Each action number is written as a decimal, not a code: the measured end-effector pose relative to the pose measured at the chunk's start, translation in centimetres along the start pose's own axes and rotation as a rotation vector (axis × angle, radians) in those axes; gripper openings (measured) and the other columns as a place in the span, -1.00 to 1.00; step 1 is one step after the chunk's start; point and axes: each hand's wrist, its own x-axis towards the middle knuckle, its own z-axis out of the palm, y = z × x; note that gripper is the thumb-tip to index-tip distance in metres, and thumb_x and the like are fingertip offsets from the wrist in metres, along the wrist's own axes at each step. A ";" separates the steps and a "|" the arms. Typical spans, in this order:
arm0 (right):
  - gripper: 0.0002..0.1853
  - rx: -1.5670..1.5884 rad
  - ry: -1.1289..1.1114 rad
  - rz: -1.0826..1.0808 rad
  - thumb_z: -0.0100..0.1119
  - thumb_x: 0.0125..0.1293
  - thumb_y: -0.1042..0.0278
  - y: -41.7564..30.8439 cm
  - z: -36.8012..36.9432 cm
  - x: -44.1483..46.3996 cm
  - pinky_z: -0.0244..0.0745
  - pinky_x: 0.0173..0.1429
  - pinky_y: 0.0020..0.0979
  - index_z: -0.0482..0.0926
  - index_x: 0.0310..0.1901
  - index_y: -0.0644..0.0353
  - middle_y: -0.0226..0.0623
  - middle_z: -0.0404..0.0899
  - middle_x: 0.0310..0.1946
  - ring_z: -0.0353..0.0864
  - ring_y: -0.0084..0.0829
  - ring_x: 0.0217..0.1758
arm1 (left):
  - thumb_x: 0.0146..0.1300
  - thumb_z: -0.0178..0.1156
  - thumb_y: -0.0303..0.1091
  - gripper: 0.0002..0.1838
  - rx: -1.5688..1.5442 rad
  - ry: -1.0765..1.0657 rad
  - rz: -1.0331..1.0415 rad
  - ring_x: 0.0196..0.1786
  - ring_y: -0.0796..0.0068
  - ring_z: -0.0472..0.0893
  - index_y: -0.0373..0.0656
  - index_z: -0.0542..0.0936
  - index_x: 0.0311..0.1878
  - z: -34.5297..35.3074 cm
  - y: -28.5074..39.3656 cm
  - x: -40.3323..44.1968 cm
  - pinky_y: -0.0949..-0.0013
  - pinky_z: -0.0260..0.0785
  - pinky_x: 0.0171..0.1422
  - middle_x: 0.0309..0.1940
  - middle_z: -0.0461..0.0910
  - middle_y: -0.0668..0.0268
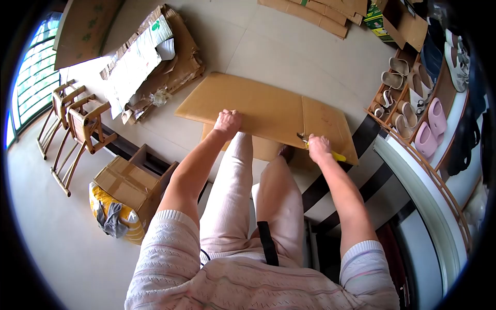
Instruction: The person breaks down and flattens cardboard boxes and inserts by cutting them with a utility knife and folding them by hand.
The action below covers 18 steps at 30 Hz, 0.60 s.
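Note:
A large brown cardboard piece [268, 107] lies across in front of my knees, with a crease running over its right part. My left hand [228, 123] is closed on its near edge, left of the middle. Near the crease, my right hand [320, 148] is wrapped round a yellow-handled tool [338, 156], whose dark metal head shows at the cardboard's near edge. The tool's exact kind is too small to tell. Another cardboard flap [261, 149] shows below the large piece, partly hidden by my legs.
Flattened cardboard [178, 62] is piled at the upper left, more [320, 15] at the top. Wooden stools [85, 121] and a cardboard box [126, 178] stand left. A shoe rack [382, 116] with sandals and pink slippers is at right, below a green box [380, 25].

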 end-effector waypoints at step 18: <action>-0.81 0.026 -0.048 -0.082 -0.10 0.14 0.52 1.8 -4.0 -4.5 0.44 -0.01 -0.13 0.51 -0.25 0.25 0.01 0.58 -0.27 0.56 -0.04 -0.11 | 0.05 0.10 -0.36 -0.81 -0.076 0.026 -0.032 -0.24 0.20 0.61 -0.27 0.55 -0.31 -5.2 2.7 -3.3 0.18 0.41 -0.21 -0.37 0.58 0.09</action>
